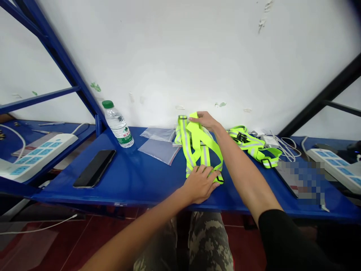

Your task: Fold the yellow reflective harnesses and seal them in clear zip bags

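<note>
Neon yellow straps with grey reflective stripes (184,137) lie bunched on the blue table (132,180) in front of me. My left hand (201,183) rests palm down on their near end, fingers spread over the straps beside a black buckle. At the far end, my right hand (207,120) pinches a yellow strap between thumb and fingers, close to the wall. Another black buckle sits at the upper left of the bundle. To the right of my right forearm lies a second bunch of yellow reflective straps (255,145) with black buckles, which neither hand touches.
Clear plastic bags (159,150) lie left of the straps. Farther left are a water bottle (120,126) and a black phone (95,168). White cables (287,148) and a flat, partly blurred item (301,180) lie right. Power strips (39,154) and blue frame bars flank the table.
</note>
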`<state>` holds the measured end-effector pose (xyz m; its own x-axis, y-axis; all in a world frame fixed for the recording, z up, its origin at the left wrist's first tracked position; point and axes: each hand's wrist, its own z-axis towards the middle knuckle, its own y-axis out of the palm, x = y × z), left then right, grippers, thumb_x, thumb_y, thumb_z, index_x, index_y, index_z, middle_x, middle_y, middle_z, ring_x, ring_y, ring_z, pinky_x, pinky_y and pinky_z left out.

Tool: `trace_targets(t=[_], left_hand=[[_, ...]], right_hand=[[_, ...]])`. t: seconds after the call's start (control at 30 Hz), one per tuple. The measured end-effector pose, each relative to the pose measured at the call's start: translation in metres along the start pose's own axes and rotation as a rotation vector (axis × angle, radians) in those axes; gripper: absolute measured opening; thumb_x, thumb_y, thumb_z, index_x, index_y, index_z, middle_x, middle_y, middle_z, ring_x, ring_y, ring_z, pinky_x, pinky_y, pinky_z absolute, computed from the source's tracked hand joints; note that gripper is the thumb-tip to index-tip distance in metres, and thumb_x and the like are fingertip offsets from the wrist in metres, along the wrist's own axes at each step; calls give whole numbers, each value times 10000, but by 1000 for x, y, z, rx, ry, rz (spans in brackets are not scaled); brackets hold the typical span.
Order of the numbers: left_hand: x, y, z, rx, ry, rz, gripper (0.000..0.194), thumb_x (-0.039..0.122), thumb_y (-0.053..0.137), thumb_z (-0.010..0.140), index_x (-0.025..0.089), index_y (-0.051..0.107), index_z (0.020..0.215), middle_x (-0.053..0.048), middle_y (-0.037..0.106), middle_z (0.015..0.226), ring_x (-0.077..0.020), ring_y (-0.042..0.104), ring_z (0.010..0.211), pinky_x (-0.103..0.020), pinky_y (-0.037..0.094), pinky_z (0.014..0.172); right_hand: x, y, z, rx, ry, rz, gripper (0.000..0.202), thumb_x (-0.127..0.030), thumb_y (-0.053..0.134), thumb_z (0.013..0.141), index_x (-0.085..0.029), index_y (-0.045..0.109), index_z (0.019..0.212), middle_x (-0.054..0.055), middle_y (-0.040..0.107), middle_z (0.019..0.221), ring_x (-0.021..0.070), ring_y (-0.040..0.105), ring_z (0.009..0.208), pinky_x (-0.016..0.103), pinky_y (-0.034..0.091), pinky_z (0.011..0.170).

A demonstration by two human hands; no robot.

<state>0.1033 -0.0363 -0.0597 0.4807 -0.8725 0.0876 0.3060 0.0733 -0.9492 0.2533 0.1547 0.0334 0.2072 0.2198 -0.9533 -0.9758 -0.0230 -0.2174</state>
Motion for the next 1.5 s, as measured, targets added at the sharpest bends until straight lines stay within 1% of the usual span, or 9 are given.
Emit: trace_targets(t=[0.1,0.27,0.47,0.6,0.77,0.9,1.03,1.23,1.5], left_hand=[[1,0,3,9,-15,14,482,450,278,995,202,439,1376,-103,561,1244,-271,490,1070,-426,378,903],[2,1,6,10,-13,10,484,425,288,995,181,422,1391,-118,555,1239,-282,499,1087,-424,407,916],[2,10,5,42,-6,8,461,377,305,995,129,402,1372,-188,483,1343,-300,487,1204,-482,359,1043],[1,15,4,89,-15,-34,438,346,302,997,64,422,1310,-233,458,1358,-313,431,1292,-504,319,1103],[-2,10,1,153,-76,-220,393,408,397,972,151,469,1261,-152,553,1228,-263,496,1206,-480,394,1057],[2,2,-8,195,-184,-75,482,498,542,892,221,518,1285,-123,548,1250,-308,462,1210,-587,276,1092],[7,-4,-20,161,-357,37,590,578,511,877,284,468,1387,-160,472,1302,-353,454,1149,-520,423,894],[-3,-8,-26,72,-237,-38,428,429,485,936,221,503,1310,-128,517,1177,-275,490,1081,-430,447,933],[-21,-9,-28,117,-125,-100,312,376,458,960,205,528,1211,-115,516,1235,-244,500,1089,-406,435,968]], right_hand=[[-2,-10,-8,-5,-85,-303,347,-425,774,693,-176,575,556,11,656,678,192,634,813,299,498,790],[-21,-29,-66,293,-211,-607,200,-358,678,805,-165,724,784,103,725,937,243,656,922,359,467,926],[1,-12,-202,-13,-266,-517,270,-352,548,907,-208,747,795,57,748,947,222,689,890,324,535,805],[28,-4,-247,98,-312,-513,209,-286,578,889,-231,739,1010,78,696,1179,239,658,1087,397,504,988],[47,-4,-255,6,-364,-584,354,-249,528,918,-252,649,1250,66,641,1294,233,608,1200,425,477,1062],[56,-1,-258,10,-394,-660,308,-214,486,942,-234,704,1158,80,682,1223,230,647,1141,429,509,1033],[59,3,-263,20,-418,-740,306,-202,452,959,-215,723,1100,87,685,1214,227,643,1149,414,512,1033],[55,3,-266,-25,-409,-793,336,-255,570,896,-171,658,1209,117,637,1289,254,616,1185,433,501,1040],[53,3,-267,-77,-433,-838,358,-201,524,914,-172,629,1254,116,615,1322,241,594,1219,417,499,1043]])
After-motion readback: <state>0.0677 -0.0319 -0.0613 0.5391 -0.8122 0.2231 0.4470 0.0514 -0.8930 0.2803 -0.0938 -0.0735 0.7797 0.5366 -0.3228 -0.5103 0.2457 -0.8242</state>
